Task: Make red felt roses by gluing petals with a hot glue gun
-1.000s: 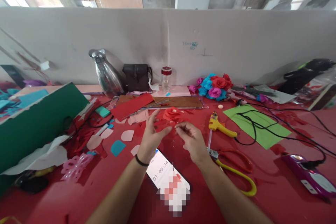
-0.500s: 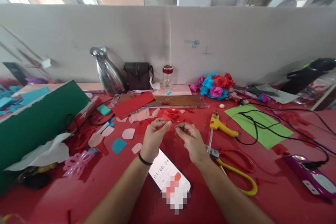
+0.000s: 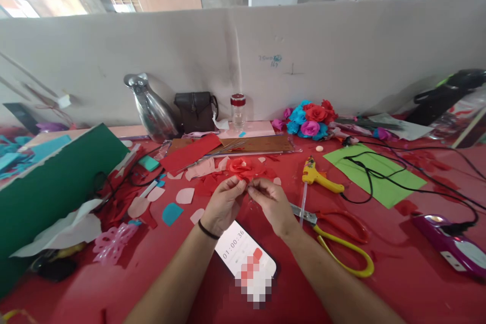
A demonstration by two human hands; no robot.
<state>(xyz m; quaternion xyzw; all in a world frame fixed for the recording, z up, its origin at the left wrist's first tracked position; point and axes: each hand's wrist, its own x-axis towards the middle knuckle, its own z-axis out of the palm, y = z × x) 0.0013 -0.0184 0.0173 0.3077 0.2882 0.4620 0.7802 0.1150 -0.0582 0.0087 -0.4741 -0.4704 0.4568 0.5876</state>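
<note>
My left hand (image 3: 227,201) is closed, thumb against fingers, at the base of a red paper flower (image 3: 240,165). The flower's petals show just beyond the fingertips. Close beside it, my right hand (image 3: 271,203) is pinched, its fingertips almost meeting those of the left. Whatever lies between the right fingertips is too small to make out. Below the hands lies a phone (image 3: 243,253) with a running timer on its screen. To the right are a yellow glue gun (image 3: 321,178) and scissors (image 3: 341,243) with red and yellow handles.
Cut paper petals (image 3: 172,213) lie scattered to the left, near a green board (image 3: 64,192). A steel jug (image 3: 152,109), a dark bag (image 3: 195,111), a lidded jar (image 3: 238,111) and a paper flower bunch (image 3: 311,120) stand along the wall. Black cords cross a green sheet (image 3: 398,187).
My right hand has come slightly closer to the left, narrowing the space between the fingertips. The view has shifted and tilted slightly, and the phone's timer has advanced.
</note>
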